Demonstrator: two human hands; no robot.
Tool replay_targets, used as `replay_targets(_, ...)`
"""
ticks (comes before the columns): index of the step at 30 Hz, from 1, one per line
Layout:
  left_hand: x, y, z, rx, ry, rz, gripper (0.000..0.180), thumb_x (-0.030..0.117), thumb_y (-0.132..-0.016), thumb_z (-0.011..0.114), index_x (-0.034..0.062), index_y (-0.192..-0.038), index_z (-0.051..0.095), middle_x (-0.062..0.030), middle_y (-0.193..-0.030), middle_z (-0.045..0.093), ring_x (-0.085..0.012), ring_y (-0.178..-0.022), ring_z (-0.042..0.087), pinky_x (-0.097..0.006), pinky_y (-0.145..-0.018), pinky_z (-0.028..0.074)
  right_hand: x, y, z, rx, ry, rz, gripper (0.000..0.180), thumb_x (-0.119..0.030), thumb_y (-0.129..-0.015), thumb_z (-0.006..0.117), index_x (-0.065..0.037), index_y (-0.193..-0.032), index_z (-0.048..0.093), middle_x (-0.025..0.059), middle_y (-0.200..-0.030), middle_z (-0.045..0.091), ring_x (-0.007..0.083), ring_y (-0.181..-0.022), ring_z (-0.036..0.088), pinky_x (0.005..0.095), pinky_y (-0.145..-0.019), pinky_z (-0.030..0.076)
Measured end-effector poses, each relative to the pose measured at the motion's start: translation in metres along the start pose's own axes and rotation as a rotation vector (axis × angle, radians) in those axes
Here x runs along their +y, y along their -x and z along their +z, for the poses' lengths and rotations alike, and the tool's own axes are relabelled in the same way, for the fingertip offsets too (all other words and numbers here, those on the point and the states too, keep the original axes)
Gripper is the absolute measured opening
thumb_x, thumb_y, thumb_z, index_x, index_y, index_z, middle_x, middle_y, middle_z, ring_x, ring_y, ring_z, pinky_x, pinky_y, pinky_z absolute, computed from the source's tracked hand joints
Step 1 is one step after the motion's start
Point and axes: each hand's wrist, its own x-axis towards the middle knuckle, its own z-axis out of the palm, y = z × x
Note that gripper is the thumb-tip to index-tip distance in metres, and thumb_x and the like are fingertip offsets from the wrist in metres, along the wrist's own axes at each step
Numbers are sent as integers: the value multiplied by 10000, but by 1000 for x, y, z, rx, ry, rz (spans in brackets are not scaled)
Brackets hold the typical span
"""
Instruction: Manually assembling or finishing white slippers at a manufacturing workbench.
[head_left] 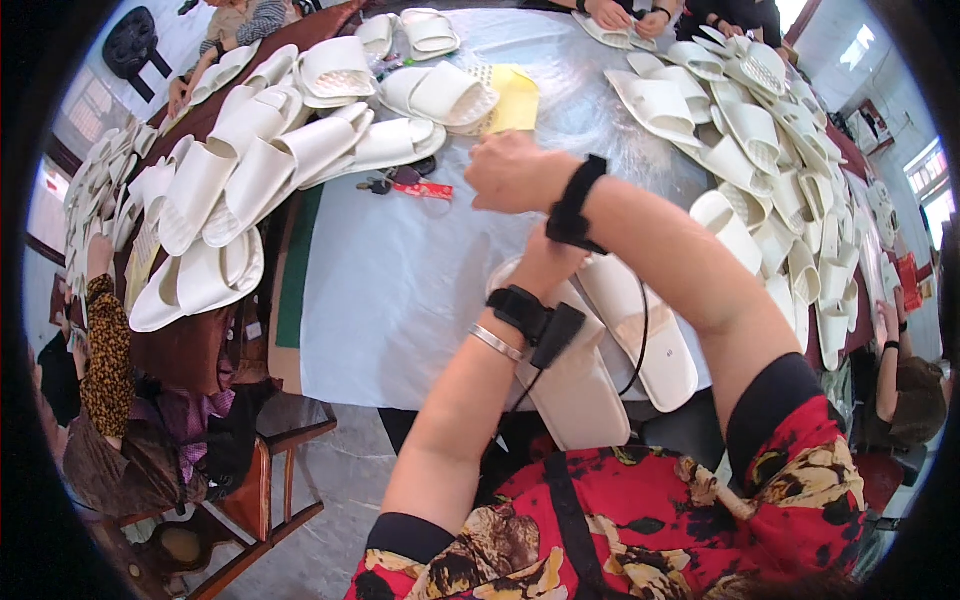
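My right hand (515, 172) reaches across to the left, its fingers curled in at the lower edge of a yellow sticker sheet (515, 92). What its fingertips hold, if anything, is hidden. Below it, my left hand (556, 262) is partly covered by my right wrist, and its fingers do not show. The left hand is over the far end of one white slipper (578, 385). A second white slipper (655, 345) lies just to the right of that one, under my right forearm. Both slippers point toward me at the table's near edge.
White slippers (290, 165) are heaped at the left, more slippers (775, 170) at the right. Keys (405, 177) with a red tag lie on the plastic-covered table (370, 300). Other people's hands (615, 15) work at the far side. A wooden chair (265, 490) stands lower left.
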Motion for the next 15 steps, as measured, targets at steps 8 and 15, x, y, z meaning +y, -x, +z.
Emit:
replay_targets(8, 9, 9, -6, -82, -103, 109, 518, 365, -925, 544, 81, -1348, 453, -156, -1416, 432, -285, -1339, 350, -389, -1099, 264, -19, -64, 23, -200, -38, 7, 232, -205, -802, 585, -26, -883, 707, 152, -943, 677, 292, -954, 644, 391, -766, 532)
replay_targets(15, 33, 7, 7, -50, 85, -355, 174, 128, -810, 628, 15, -939, 655, -67, -816, 650, -152, -727, 598, -311, -649, 488, 28, -22, -33, 202, -44, 131, 236, -201, -817, 511, -6, -908, 608, 166, -853, 654, 324, -796, 654, 455, -678, 530)
